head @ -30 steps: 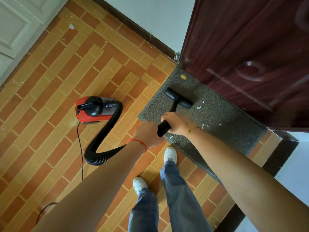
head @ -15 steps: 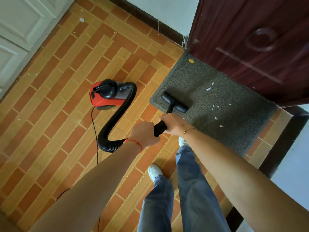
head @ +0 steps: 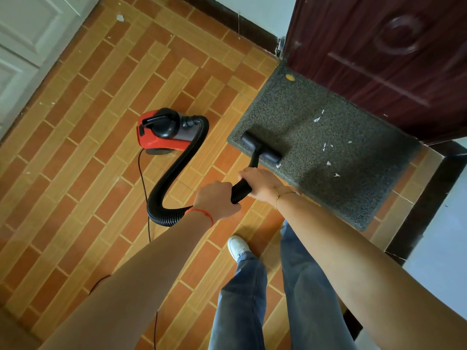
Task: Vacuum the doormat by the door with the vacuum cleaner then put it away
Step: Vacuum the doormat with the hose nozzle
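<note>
Both my hands are on the black ribbed hose (head: 177, 173). My left hand (head: 217, 199) is wrapped around it further back, fingers curled under, red string on that wrist. My right hand (head: 260, 183) grips the front end where the hose meets the short stiff tube, thin gold bracelet on the wrist. The two hands are just beside each other, with a short stretch of hose showing between them.

The nozzle head (head: 261, 147) is a flat black T-bar sitting on the near-left corner of the grey doormat (head: 328, 157), touching the pile. One white scrap lies right at its right end.

The doormat lies flat on the tile floor (head: 88, 147), with its far edge against the dark red door (head: 379, 66). White paper scraps (head: 317, 119) are scattered across the middle and right of the mat. A yellow spot (head: 289, 77) sits near its far-left corner.

The red and black vacuum cleaner body (head: 164, 131) sits on the tiles left of the mat, well apart from it. The hose leaves its right side, loops down in an S and runs up into my hands. The black power cord (head: 146, 198) trails from the body toward me along the floor.

My feet are on the tiles short of the mat: left white shoe (head: 237, 247) visible, the right one hidden under my jeans.
</note>
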A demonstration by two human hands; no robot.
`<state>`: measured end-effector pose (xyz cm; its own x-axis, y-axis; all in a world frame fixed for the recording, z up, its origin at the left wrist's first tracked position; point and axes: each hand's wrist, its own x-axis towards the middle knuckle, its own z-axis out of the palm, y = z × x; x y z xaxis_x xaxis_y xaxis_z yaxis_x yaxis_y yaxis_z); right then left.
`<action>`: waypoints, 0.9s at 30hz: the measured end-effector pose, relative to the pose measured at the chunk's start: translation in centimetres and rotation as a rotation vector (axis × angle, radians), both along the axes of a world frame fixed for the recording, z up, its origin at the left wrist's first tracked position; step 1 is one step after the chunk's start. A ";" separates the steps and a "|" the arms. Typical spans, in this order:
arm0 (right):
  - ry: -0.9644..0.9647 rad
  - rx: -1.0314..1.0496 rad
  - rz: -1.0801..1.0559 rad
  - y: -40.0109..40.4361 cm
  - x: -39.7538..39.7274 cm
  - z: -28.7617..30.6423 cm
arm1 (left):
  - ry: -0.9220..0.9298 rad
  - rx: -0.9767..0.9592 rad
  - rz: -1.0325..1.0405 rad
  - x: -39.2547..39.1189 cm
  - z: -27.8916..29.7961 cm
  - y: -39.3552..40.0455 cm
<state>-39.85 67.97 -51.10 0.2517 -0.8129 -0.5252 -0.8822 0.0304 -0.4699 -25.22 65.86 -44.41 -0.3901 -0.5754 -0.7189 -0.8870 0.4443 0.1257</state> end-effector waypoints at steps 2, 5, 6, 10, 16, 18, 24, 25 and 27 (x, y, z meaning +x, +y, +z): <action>0.017 0.010 -0.004 -0.4 -1.1 -0.2 | 0.008 0.009 0.014 -1.1 -0.3 -0.1; 0.048 0.009 0.011 -1.3 -3.6 -0.6 | 0.028 0.009 0.044 -3.5 -0.7 -0.6; 0.057 0.006 0.021 -1.7 -4.5 -0.7 | 0.034 0.006 0.055 -4.5 -0.9 -0.9; 0.085 -0.002 0.031 -3.7 -8.9 -1.2 | 0.055 -0.004 0.082 -8.7 -1.5 -2.6; 0.071 -0.016 0.080 -8.2 -16.2 -1.6 | 0.062 -0.034 0.124 -16.0 -1.9 -6.1; 0.078 -0.014 0.089 -9.6 -18.6 -1.7 | 0.074 -0.058 0.148 -18.5 -2.0 -7.2; 0.082 -0.020 0.066 -13.7 -25.2 -2.6 | 0.087 -0.082 0.187 -25.4 -2.7 -10.9; 0.078 -0.019 0.060 -14.3 -26.2 -2.7 | 0.093 -0.082 0.193 -26.4 -2.8 -11.5; 0.076 -0.025 0.048 -15.3 -28.0 -2.9 | 0.106 -0.082 0.198 -28.1 -3.0 -12.5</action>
<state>-67.85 52.68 -54.00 0.2511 -0.8136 -0.5244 -0.9156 -0.0238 -0.4015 -53.35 53.35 -47.43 -0.3349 -0.7030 -0.6274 -0.9415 0.2760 0.1932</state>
